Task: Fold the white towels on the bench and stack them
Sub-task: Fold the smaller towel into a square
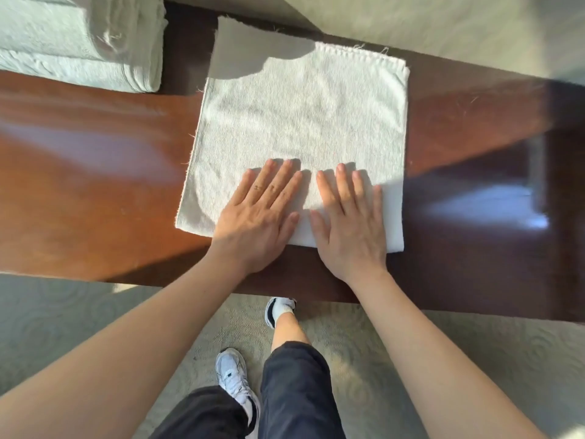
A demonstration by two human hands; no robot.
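Observation:
A white towel, folded into a rough rectangle, lies flat across the middle of the dark wooden bench. My left hand presses on the towel's near edge with straight, spread fingers. Right beside it my right hand lies flat on the same near edge, fingers also straight. Neither hand grips the cloth. A stack of folded white towels sits at the bench's far left.
Bare bench surface stretches to the left and right of the towel, with bright sun patches and shadow. Pale patterned carpet lies below the bench's near edge. My legs and white sneakers stand close to the bench.

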